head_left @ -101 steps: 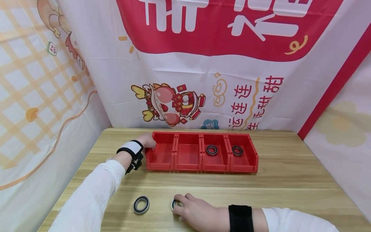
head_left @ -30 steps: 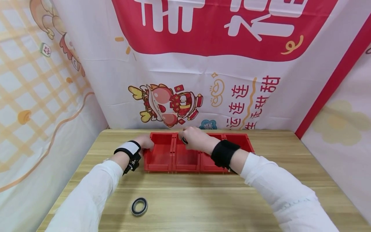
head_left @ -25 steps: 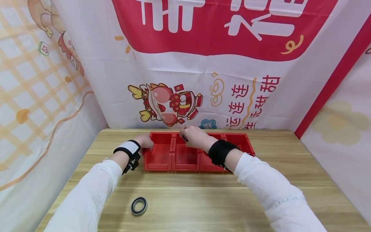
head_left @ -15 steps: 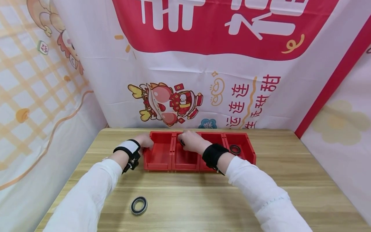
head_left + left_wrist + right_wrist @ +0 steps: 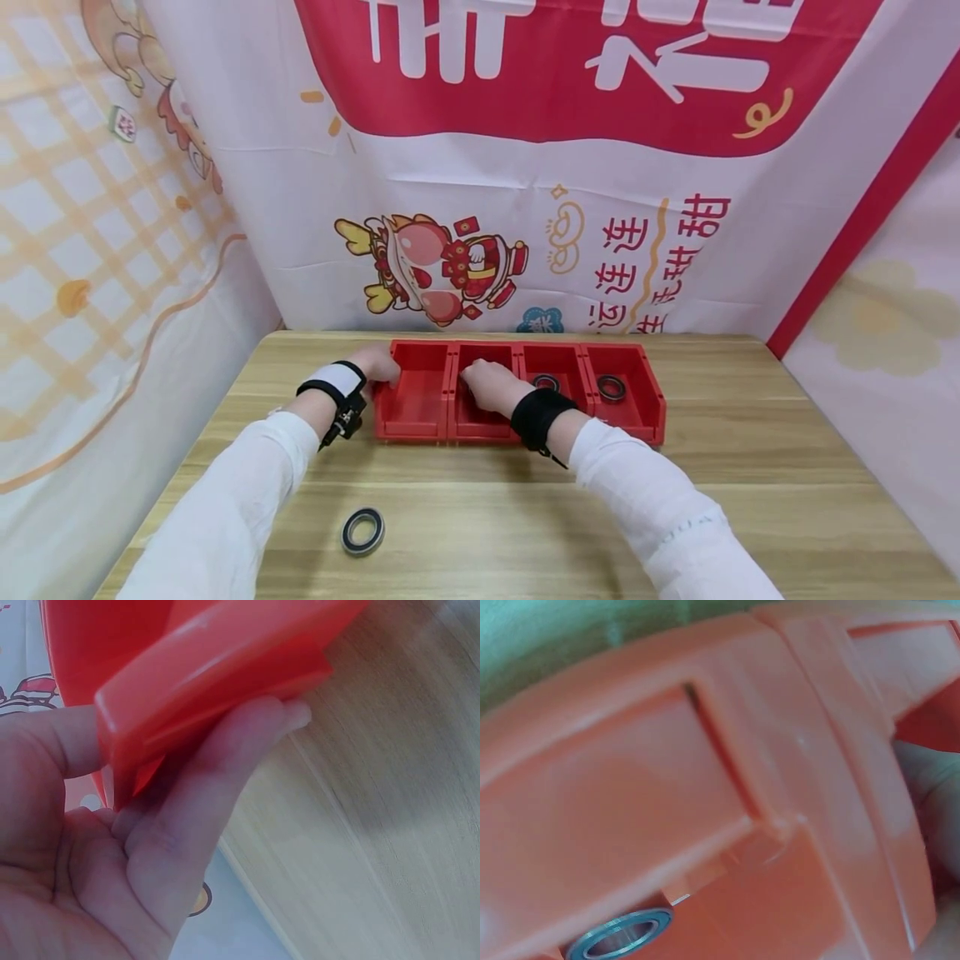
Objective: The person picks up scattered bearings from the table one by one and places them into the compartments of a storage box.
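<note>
At the left end of the row of red bins (image 5: 413,428), my left hand (image 5: 377,365) grips the outer side wall (image 5: 225,679) between thumb and fingers. My right hand (image 5: 491,386) reaches down into the second bin from the left, fingers curled round a ball bearing that is almost wholly hidden beneath them. The third bin contains a bearing (image 5: 556,383), partly covered by the wrist, and the fourth contains another bearing (image 5: 603,389). In the right wrist view, one bearing (image 5: 577,949) lies beyond the divider from my fingers. A further bearing (image 5: 347,533) lies flat on the table.
The wooden table (image 5: 750,467) extends in front of the bins and to their right. A printed cloth (image 5: 315,208) hangs close behind the table's back edge, with more cloth at both sides.
My right hand picked up a bearing from the table front, carried it to the second bin and has lowered into it. My left hand keeps its grip on the bin wall.
</note>
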`<state>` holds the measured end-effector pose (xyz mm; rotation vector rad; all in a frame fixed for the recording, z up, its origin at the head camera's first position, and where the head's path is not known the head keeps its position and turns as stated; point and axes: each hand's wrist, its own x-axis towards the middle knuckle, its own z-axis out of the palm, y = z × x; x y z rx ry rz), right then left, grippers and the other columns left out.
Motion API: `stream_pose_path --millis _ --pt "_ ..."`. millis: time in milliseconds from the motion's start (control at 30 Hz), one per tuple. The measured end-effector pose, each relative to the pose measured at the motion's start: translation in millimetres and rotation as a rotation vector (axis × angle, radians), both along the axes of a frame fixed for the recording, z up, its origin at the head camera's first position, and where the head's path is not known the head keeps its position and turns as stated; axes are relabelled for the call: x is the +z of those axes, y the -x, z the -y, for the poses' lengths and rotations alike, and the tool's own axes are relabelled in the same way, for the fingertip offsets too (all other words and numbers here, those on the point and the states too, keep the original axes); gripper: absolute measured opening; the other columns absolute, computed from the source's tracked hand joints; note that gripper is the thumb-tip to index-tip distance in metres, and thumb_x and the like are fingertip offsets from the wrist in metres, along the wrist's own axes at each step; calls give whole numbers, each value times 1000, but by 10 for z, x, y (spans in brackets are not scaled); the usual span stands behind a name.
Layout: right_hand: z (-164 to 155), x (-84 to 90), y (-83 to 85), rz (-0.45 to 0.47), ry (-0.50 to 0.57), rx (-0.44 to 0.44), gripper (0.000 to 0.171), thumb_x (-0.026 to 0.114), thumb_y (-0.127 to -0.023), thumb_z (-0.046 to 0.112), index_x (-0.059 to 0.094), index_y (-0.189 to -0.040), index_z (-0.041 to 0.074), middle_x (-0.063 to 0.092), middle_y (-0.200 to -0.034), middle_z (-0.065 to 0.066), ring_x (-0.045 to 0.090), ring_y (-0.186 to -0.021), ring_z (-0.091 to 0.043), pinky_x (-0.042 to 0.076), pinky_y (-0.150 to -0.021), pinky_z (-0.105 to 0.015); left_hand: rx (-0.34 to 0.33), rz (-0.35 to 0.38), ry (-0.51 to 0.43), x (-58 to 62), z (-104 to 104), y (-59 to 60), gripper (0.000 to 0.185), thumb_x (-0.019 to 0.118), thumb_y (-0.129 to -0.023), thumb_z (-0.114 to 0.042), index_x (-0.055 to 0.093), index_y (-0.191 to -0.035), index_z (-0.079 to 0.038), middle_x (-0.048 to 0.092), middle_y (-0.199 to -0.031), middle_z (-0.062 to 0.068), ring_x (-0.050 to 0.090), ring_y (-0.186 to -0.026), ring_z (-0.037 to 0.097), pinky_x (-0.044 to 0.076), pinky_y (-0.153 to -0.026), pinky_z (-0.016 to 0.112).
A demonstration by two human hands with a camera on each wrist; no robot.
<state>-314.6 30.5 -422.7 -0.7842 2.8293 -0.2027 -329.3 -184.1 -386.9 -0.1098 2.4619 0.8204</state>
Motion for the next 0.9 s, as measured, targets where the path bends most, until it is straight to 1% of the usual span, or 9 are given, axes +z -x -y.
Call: stream_pose_path --millis 200,267,333,433,533,600,700,767,900 --pt "-20 -35 16 -33 -46 -8 16 64 -88 12 67 -104 11 62 -89 -5 57 -79 -17 53 -80 -30 12 10 -23 -20 -11 10 29 49 -80 5 52 -108 5 55 -96 14 58 -77 25 56 -64 37" --pt "-23 -2 15 -39 -63 -16 21 66 -87 12 65 -108 10 61 -93 -6 56 -82 -18 53 -79 -32 9 9 -28 -20 -11 8 30 49 -80 5 52 -110 6 55 -97 15 59 -78 25 56 -63 36" --pt "-9 71 0 -61 -65 -54 28 66 -87 15 61 -113 9 60 -100 -8 57 -86 -20 54 -80 -35 11 10 -35 -21 -8 8 31 49 -79 5 52 -110 7 55 -95 15 59 -76 25 56 -63 37" --pt "48 240 -57 -166 -15 -145 38 65 -88 24 53 -120 8 60 -109 -10 59 -93 -24 53 -81 -42 20 16 -46 -19 4 9 32 48 -79 6 51 -110 7 55 -92 15 58 -72 24 56 -65 39" --pt "129 402 -185 -301 90 -182 54 61 -89 38 42 -133 11 54 -125 -10 55 -108 -27 47 -92 -50 27 17 -46 -24 22 22 29 49 -78 5 51 -108 6 55 -89 15 57 -68 23 56 -66 40" --pt "184 466 -320 -351 155 -136 67 58 -89 46 31 -143 16 43 -140 -10 44 -124 -30 37 -101 -56 17 15 -37 -35 36 30 26 49 -79 5 52 -104 5 54 -87 14 55 -66 22 56 -65 39" --pt "273 469 -584 -368 188 -18 78 52 -89 55 14 -151 27 17 -156 -7 19 -141 -33 20 -107 -65 -10 0 -17 -56 49 39 17 50 -78 3 53 -95 4 53 -81 11 53 -63 20 55 -61 37" --pt "338 424 -783 -350 170 56 80 48 -88 60 7 -151 34 0 -159 -4 3 -144 -35 14 -106 -68 -34 -15 2 -65 51 38 10 49 -79 2 54 -88 2 52 -76 9 51 -59 19 53 -57 34" --pt "462 287 -1159 -291 94 187 80 42 -85 69 0 -148 45 -20 -156 2 -15 -143 -33 9 -103 -72 -58 -35 26 -66 42 34 8 47 -78 2 54 -81 1 48 -67 6 47 -53 16 49 -51 29"
